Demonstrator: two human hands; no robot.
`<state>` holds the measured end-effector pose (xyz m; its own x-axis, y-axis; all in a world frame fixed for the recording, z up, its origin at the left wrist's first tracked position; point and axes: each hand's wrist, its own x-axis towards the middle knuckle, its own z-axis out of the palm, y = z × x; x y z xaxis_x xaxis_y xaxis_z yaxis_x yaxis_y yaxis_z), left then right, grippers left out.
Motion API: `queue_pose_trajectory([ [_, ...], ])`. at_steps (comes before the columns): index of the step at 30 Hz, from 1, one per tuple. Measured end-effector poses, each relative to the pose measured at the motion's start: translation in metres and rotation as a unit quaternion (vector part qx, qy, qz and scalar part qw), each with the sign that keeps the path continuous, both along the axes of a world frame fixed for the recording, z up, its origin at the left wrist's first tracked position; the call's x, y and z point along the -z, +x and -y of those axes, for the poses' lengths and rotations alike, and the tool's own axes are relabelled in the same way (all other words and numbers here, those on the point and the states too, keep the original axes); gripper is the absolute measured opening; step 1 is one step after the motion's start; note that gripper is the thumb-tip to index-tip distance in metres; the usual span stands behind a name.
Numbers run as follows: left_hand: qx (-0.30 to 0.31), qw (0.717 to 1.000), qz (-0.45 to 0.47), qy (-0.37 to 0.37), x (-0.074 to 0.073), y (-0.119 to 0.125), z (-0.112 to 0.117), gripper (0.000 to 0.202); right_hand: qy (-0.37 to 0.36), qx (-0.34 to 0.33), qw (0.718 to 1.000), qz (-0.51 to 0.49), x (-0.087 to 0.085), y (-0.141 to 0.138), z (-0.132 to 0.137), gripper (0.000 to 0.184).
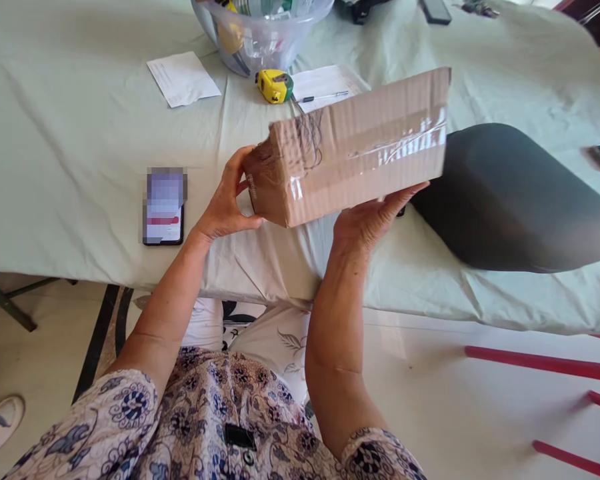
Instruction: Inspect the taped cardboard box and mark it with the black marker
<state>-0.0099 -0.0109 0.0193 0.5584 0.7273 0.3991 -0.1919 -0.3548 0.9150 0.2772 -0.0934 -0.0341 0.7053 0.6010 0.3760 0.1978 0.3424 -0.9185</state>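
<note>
Between my two hands a cardboard box (365,150) is held up above the table, tilted with its right end higher. Clear tape runs along its near face, and dark scribbles mark the left end. My left hand (233,197) grips that left end, thumb at the lower corner and fingers behind. Under the box, my right hand (367,217) supports the bottom from below; its fingers are partly hidden by the box. A phone (163,207) with a blurred screen lies left of my left hand.
Beyond the box are a yellow-green tape measure (274,87), a pen (323,97) on paper, another paper sheet (184,79) and a filled clear plastic basket (265,40). A dark rounded cushion-like object (515,200) lies right. Red stool legs (535,360) stand below the table.
</note>
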Motion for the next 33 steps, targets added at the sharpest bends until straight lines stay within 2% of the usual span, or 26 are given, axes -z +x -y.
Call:
queue_pose_trajectory([
  [3, -0.005, 0.999, 0.024, -0.043, -0.001, 0.003, -0.003, 0.117, 0.001, 0.012, 0.997, -0.076, 0.008, -0.002, -0.003, 0.081],
  [5, -0.007, 0.998, 0.039, -0.045, -0.001, 0.002, -0.004, 0.117, 0.015, 0.009, 0.996, -0.086, 0.013, -0.005, -0.005, 0.07],
  [8, -0.012, 0.997, 0.061, -0.051, -0.001, -0.003, -0.005, 0.107, 0.055, 0.015, 0.996, -0.07, 0.017, -0.011, -0.01, 0.056],
  [12, -0.032, 0.993, 0.073, -0.092, 0.0, -0.008, -0.006, 0.086, 0.079, 0.013, 0.997, -0.012, 0.017, -0.019, -0.015, 0.049],
  [16, -0.06, 0.987, 0.073, -0.129, 0.001, -0.006, -0.008, 0.085, 0.086, -0.016, 0.996, -0.019, 0.006, -0.03, -0.014, 0.046],
  [22, -0.117, 0.976, 0.102, -0.154, -0.001, -0.006, -0.014, 0.076, 0.019, -0.053, 0.998, -0.031, -0.018, -0.055, -0.004, 0.053],
  [28, -0.13, 0.966, 0.109, -0.197, -0.004, -0.007, -0.012, 0.079, 0.053, -0.051, 0.995, -0.064, -0.037, -0.075, 0.001, 0.045],
  [33, -0.141, 0.965, 0.099, -0.197, -0.003, -0.007, -0.009, 0.079, 0.091, -0.04, 0.992, -0.073, -0.039, -0.079, -0.003, 0.039],
])
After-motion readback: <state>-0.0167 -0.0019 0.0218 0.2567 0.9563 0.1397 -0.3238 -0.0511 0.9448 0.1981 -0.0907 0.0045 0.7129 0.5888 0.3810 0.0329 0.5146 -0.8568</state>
